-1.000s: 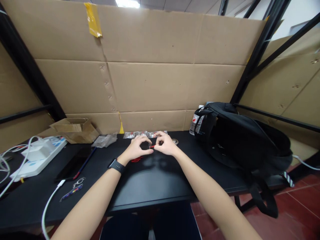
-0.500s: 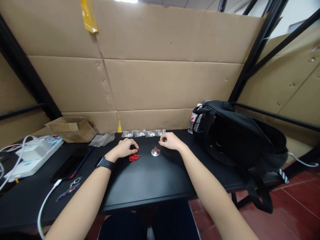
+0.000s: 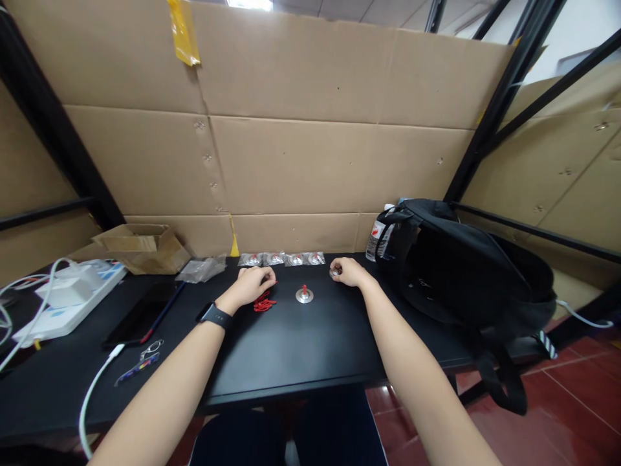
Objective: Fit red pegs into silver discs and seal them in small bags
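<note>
My left hand (image 3: 255, 283) hovers just above a small pile of red plastic pieces (image 3: 264, 302), its thumb and fingertips pinched together. A speck of red shows at those fingertips, apparently one such piece. To the right of the pile, a shiny metal disc (image 3: 305, 296) lies flat on the black table with a red stem upright at its centre, like a spinning top. Farther right, my right hand (image 3: 350, 271) is closed at the tabletop around a small shiny metal disc (image 3: 334, 273), partly hidden by the fingers.
Several bagged metal discs (image 3: 274, 259) line the back. At left are a clear plastic bag (image 3: 202, 269), cardboard box (image 3: 145, 255), phone (image 3: 145, 314), power strip (image 3: 72, 307) and keyring (image 3: 138, 369). A water bottle (image 3: 377, 239) and black backpack (image 3: 466, 265) stand at right.
My right hand has moved right, away from the disc with the red stem, and a shiny disc now shows at its fingers. My left hand has lifted slightly off the red pile.
</note>
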A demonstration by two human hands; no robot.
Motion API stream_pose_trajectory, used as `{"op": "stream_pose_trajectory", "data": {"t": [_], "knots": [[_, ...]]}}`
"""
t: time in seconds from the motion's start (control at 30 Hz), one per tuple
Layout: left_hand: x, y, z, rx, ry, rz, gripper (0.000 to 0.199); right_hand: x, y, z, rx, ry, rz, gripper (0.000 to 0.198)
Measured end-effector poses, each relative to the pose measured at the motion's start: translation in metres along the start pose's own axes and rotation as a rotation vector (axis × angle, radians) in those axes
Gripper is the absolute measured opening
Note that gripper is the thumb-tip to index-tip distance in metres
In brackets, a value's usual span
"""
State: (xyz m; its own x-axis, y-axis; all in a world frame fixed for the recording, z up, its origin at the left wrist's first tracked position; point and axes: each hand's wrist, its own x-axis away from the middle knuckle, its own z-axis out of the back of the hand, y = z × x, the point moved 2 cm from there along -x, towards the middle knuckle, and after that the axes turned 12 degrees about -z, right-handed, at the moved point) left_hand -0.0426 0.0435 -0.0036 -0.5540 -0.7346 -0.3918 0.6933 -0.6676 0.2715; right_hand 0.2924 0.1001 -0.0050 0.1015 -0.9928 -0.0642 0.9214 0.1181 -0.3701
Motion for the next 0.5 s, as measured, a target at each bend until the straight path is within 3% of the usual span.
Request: {"op": "stream_pose_trajectory", "data": {"t": [0.23,0.5], "knots": [[-0.004,0.017,0.008,0.064,0.116,0.011,0.012,0.011,-0.014,0.008,0.105,0.047,0.022,0.034],[-0.007,0.029,0.007,0.039,0.166,-0.039,0.012,0.032,-0.057,0.012,0.021,0.077,0.197,0.028]]}}
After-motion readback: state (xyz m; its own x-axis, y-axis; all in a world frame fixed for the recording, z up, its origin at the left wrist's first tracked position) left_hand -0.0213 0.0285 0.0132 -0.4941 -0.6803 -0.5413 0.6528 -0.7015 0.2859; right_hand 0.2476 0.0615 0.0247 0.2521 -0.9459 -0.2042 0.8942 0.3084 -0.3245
